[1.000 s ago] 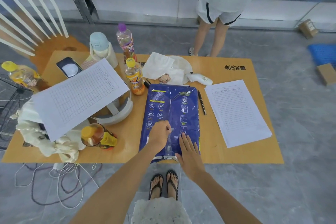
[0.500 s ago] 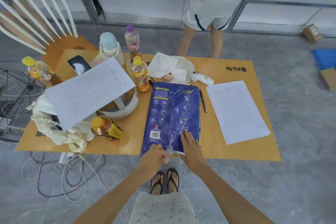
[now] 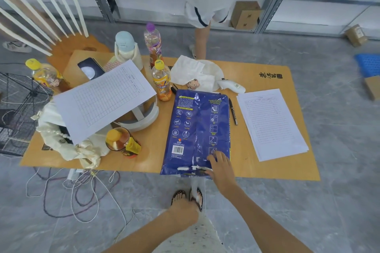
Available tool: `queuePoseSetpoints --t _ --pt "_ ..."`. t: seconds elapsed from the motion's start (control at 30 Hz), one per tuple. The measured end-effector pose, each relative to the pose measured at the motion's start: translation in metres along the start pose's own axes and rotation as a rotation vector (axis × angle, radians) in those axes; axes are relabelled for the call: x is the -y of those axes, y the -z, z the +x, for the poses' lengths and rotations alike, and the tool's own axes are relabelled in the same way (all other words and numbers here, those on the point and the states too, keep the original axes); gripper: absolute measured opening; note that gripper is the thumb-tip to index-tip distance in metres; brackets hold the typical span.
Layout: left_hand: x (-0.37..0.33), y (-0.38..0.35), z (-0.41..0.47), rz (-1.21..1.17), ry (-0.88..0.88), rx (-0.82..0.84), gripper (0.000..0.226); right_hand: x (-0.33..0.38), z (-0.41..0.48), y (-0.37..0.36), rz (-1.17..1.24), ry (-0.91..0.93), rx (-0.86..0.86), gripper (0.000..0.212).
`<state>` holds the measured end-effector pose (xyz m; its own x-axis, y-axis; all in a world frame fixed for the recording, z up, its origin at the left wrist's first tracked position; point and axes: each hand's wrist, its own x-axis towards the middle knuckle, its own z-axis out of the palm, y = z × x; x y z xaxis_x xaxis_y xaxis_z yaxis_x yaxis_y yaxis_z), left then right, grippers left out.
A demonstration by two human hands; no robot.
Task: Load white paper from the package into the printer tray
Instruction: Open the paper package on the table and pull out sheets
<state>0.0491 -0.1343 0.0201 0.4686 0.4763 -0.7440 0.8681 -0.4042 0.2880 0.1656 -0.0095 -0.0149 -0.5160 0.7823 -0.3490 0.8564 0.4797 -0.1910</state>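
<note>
While the blue paper package [image 3: 197, 131] lies flat on the wooden worktop [image 3: 267, 170], its near end reaching just past the worktop's front edge, the right hand [image 3: 221, 167] rests on the package's near right corner with fingers spread and flat, pressing rather than gripping. At that near end the wrapper looks torn, with white showing along the edge. The left hand [image 3: 183, 214] hangs well below the worktop edge, above the floor, curled into a loose fist around a clear strip that runs up to the package's near end. Just right of the package lies a black pen [image 3: 233, 111], and beyond it a stack of printed forms [image 3: 271, 124]. Touching the package's far left corner stands an orange drink bottle [image 3: 161, 82]; a small white device [image 3: 232, 86] and crumpled tissues [image 3: 191, 72] lie past the far edge. To the left, a gridded sheet [image 3: 102, 98] is propped over a white headset [image 3: 144, 117], with 1 bottle lying on its side [image 3: 121, 141] near a cream cloth bag [image 3: 82, 148]. A second person's legs [image 3: 200, 43] stand behind the worktop.
</note>
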Motion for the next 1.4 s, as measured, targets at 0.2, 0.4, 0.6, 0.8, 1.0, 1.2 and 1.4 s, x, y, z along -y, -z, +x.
queuePoseSetpoints --t 0.2,0.4,0.6,0.8,1.0,1.2,1.4 --pt "0.03 -0.002 0.002 -0.212 0.165 -0.757 0.023 -0.013 -0.007 0.009 0.221 -0.047 -0.104 0.014" --pt "0.077 0.011 0.018 -0.354 0.691 -0.634 0.09 -0.03 -0.007 0.02 0.755 -0.433 -0.344 0.006" --pt "0.093 0.008 0.022 -0.507 0.634 -0.778 0.062 -0.059 -0.002 0.023 0.924 -0.684 -0.349 0.007" --pt "0.114 0.004 0.012 -1.206 0.754 -1.181 0.018 -0.066 0.015 0.024 0.99 -0.833 -0.287 0.018" --pt "0.135 0.003 0.007 -1.368 1.115 -1.099 0.027 -0.051 0.017 0.033 0.704 -0.8 -0.35 0.018" --pt "0.123 0.01 0.0 -0.692 0.81 -0.993 0.034 -0.012 0.016 0.03 0.041 -0.083 -0.185 0.019" --pt "0.116 0.013 0.006 -0.144 0.453 -0.866 0.038 0.006 0.006 0.017 -0.079 0.221 0.015 0.062"
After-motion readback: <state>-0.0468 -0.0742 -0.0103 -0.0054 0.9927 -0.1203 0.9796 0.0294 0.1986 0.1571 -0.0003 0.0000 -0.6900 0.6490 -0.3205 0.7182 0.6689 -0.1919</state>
